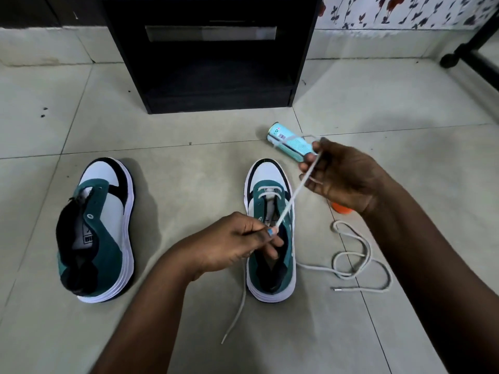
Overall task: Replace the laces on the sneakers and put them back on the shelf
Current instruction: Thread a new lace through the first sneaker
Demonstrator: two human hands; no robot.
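Both grips, left hand (237,244) and right hand (343,176), pinch my white flat lace (290,201) taut over the half-laced teal suede sneaker (270,238); next eyelet, I reckon.

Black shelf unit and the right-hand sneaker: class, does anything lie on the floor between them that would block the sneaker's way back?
Nothing visible does. Bare tile lies between the right-hand sneaker and the black shelf unit. The spray can lies off to the right of that line, and the loose lace lies right of the sneaker.

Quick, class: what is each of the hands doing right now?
Left hand: pinches the white lace.
Right hand: holds the same lace, farther along.
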